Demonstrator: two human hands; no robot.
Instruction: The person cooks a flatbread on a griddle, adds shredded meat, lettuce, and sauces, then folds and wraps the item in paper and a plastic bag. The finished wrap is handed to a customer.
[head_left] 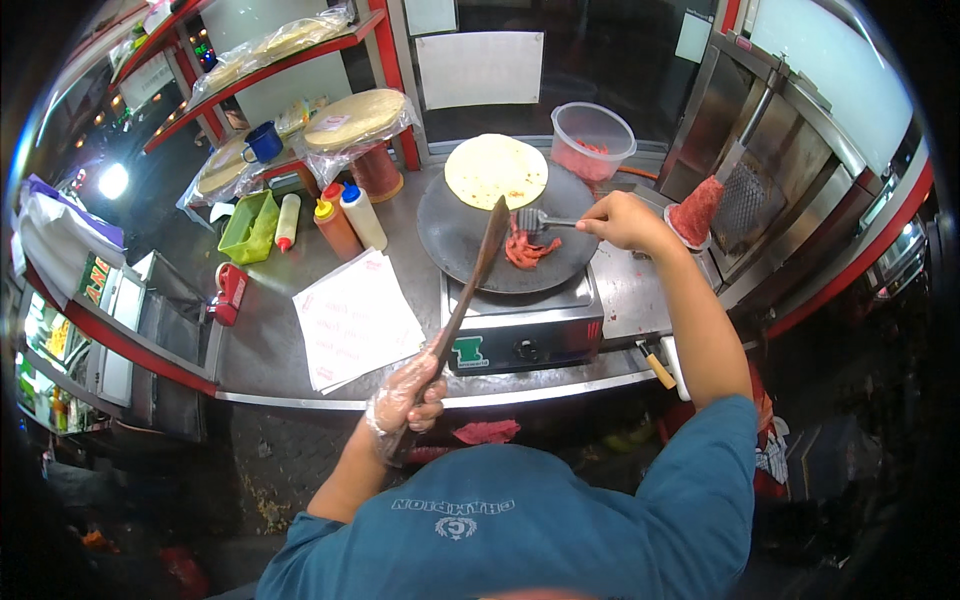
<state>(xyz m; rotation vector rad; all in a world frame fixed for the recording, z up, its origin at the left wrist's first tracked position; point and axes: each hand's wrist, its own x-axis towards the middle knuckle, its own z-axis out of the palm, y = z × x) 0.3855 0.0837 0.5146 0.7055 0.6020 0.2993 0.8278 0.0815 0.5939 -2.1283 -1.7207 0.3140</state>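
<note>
My left hand [405,393], in a clear plastic glove, is closed round the handle of a long wooden spatula [472,280]. The spatula slants up over the dark round griddle [445,235], its tip at the near edge of a flatbread [490,165]. My bare right hand [622,222] grips a metal fork [550,219], whose tines are at reddish meat strips [530,252] on the griddle. That flatbread, pale with a few brown spots, lies at the griddle's far side. Beneath the griddle stands a gas stove [523,345] with a front knob.
A clear tub [594,135] of red meat stands behind the griddle. At right, a cone of meat [696,212] hangs on a slanted spit. Paper sheets [358,320], sauce bottles [362,216] and a green bin [250,226] are at left. Stacked flatbreads [355,118] sit behind. A knife [658,368] is near the front edge.
</note>
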